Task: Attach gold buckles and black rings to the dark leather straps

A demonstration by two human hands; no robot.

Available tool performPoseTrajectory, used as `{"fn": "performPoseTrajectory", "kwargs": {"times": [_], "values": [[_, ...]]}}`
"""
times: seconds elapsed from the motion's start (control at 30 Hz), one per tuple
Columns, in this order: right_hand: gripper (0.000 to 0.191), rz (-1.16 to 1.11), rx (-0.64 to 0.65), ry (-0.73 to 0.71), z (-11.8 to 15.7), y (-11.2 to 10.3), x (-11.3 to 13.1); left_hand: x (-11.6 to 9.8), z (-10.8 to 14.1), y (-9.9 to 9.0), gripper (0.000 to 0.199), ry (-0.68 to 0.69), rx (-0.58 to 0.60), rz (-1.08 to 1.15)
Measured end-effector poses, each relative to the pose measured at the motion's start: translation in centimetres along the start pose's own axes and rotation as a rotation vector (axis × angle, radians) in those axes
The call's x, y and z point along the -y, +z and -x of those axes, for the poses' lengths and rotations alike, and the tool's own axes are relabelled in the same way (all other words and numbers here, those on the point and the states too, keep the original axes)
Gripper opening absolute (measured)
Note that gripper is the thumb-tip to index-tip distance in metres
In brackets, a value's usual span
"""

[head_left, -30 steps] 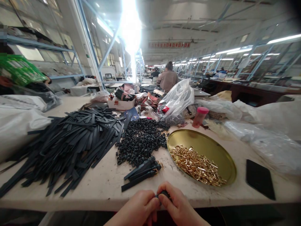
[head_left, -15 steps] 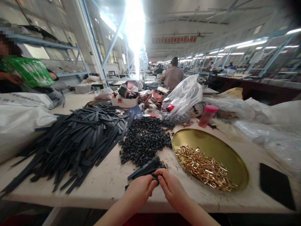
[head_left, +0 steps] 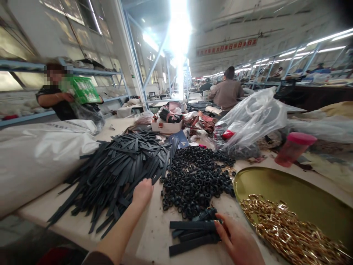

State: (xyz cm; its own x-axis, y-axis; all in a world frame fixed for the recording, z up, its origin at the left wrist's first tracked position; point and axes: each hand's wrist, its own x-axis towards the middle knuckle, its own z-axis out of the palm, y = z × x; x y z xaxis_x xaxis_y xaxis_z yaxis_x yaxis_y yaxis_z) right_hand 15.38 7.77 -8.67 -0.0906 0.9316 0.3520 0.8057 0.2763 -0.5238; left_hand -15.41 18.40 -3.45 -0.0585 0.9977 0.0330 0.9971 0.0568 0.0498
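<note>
My left hand (head_left: 143,193) reaches to the right edge of a heap of flat black straps (head_left: 110,165). Its fingers are curled and point away from me, so whatever lies in them is hidden. Low in the view, my right hand (head_left: 237,235) pinches the end of a black strap (head_left: 193,225) between thumb and fingers, over a small stack of similar straps (head_left: 193,244). Bits of gold metal show near those fingertips. Behind the stack spreads a pile of small black loops (head_left: 195,176).
Gold metal fittings (head_left: 286,224) lie in a golden tray (head_left: 298,187) at right. A pink-lidded jar (head_left: 295,149) and clear plastic bag (head_left: 253,121) stand behind. A white sack (head_left: 41,158) flanks the left side. A person holds a green package (head_left: 85,90) beyond.
My hands, together before, are now apart. The left has gone out to the strap heap; the right has moved over the small stack with a strap. The view has swung left.
</note>
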Motion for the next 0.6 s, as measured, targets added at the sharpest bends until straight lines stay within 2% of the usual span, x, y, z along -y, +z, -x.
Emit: {"fn": "performPoseTrajectory", "kwargs": {"times": [0.13, 0.2, 0.3, 0.4, 0.53, 0.57, 0.6], "values": [[0.023, -0.039, 0.000, -0.028, -0.3, 0.1, 0.4, 0.8, -2.2, 1.4, 0.030, -0.085, 0.057, -0.017], [0.023, -0.051, 0.018, 0.009, -0.3, -0.2, 0.4, 0.6, -2.2, 1.5, 0.031, -0.112, 0.062, 0.025], [0.024, -0.055, 0.024, 0.099, -0.5, -1.3, 0.0, 0.2, -1.2, 0.6, 0.029, -0.139, 0.049, 0.150], [0.024, 0.016, 0.022, 0.138, -1.6, -2.7, -0.8, -1.0, 1.2, -0.9, 0.022, -0.117, 0.052, 0.347], [0.024, 0.178, 0.076, 0.118, -4.2, -3.5, -1.9, -4.9, 6.3, -2.3, 0.027, -0.023, 0.151, 0.634], [0.023, 0.199, 0.092, 0.112, -4.9, -3.3, -2.1, -6.0, 7.6, -2.6, 0.025, -0.020, 0.192, 0.735], [0.022, 0.212, 0.108, 0.105, -5.5, -3.1, -2.3, -7.1, 8.8, -2.8, 0.023, -0.055, 0.267, 0.972]]}}
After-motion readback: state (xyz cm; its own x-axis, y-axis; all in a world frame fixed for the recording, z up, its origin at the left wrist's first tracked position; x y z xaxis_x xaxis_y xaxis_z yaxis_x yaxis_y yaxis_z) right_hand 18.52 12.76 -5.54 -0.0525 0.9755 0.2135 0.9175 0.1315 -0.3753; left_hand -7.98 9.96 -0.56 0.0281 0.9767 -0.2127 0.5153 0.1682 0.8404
